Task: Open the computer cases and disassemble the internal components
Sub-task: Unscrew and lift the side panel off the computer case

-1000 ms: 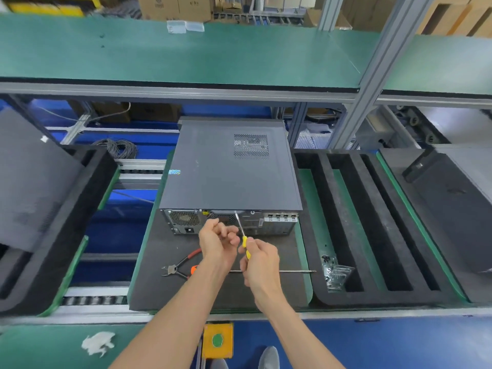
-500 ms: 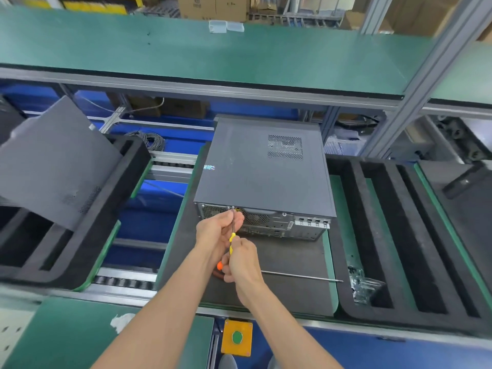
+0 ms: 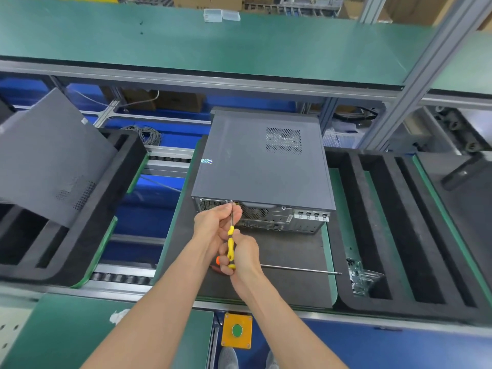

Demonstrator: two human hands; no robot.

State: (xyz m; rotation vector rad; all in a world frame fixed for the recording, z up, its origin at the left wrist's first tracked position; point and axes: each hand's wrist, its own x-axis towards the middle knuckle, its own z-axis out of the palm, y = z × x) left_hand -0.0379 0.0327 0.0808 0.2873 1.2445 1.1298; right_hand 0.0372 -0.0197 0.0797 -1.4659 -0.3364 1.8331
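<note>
Shifted since a sec ago: screwdriver tip now up at top edge of case rear, left of centre; earlier it sat nearer the middle. Both hands moved w/ it.
Item 1: computer case, flat on dark mat on counter, lid on, closed.
Item 2: left hand, fingers pinching the shaft near the tip.
Item 3: right hand, curled round yellow handle.
Item 4: long rod, loose on mat.
Status: early stage, prob. rear screws only; opening + all internals left.
</note>
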